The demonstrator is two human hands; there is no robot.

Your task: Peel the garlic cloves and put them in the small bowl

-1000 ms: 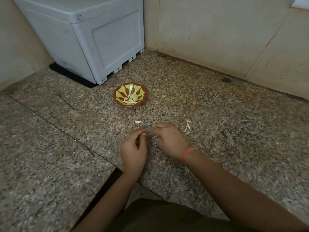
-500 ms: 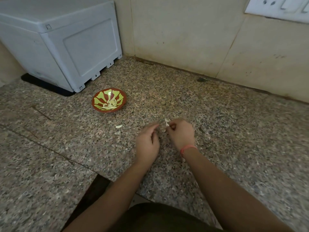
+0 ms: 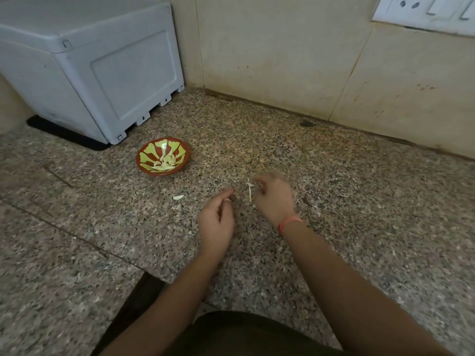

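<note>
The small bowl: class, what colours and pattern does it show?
The small bowl is reddish-brown with yellow-green petal-like shapes fanning outward, seen in the head view.

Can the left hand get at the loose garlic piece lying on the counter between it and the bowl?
Probably yes. The loose garlic piece lies in the open on the granite counter, just left of the left hand, with nothing between them. The fingertips already seem to pinch something small, so the grip may need freeing first.

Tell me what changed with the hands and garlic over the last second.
The hands have come apart: the right hand drew away rightward with a strip of peel hanging from its fingertips, while the left hand keeps pinching something small, likely the clove. The small bowl and the loose clove stayed put.
</note>
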